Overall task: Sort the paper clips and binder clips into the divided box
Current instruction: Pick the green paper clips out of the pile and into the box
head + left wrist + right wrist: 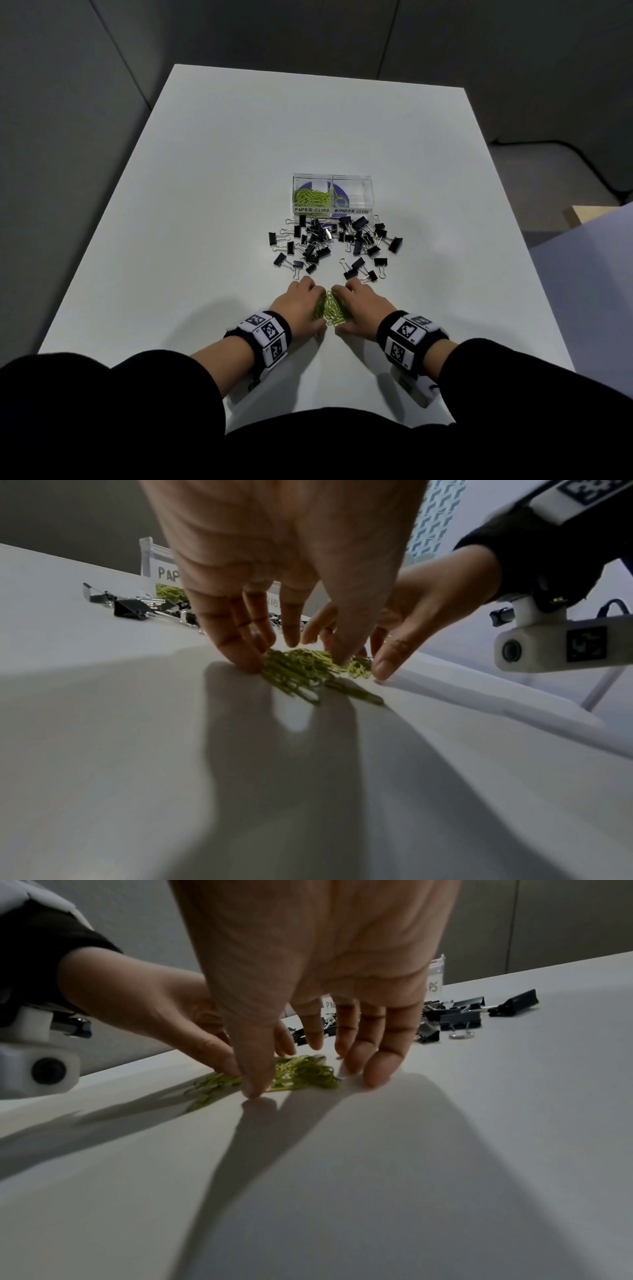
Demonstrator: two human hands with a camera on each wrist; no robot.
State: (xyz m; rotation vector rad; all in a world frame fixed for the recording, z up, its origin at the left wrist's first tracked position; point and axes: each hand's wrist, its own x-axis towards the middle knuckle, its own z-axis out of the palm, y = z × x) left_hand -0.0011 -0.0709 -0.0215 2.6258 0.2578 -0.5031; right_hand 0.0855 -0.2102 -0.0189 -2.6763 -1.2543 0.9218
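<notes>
Both hands corral the last green paper clips near the front edge of the table.

The left hand (pixel 298 301) and right hand (pixel 359 303) stand cupped on either side of a small heap of paper clips (pixel 331 309), fingers spread and fairly straight, tips on the table (pixel 205 205), raking the heap together rather than pinching it. The divided box (pixel 333 178) sits mid-table: its "PAPER CLIPS" side already holds green clips, while the "BINDER CLIPS" side looks bare, with the black binder clips (pixel 329 240) strewn just in front of it. Next, I judge, the heap must be scooped up whole and carried over the binder clips to the left compartment. The wrist views show fingertips touching the table and a few stray clips trailing toward the front edge; only the head view shows both compartments.
</notes>
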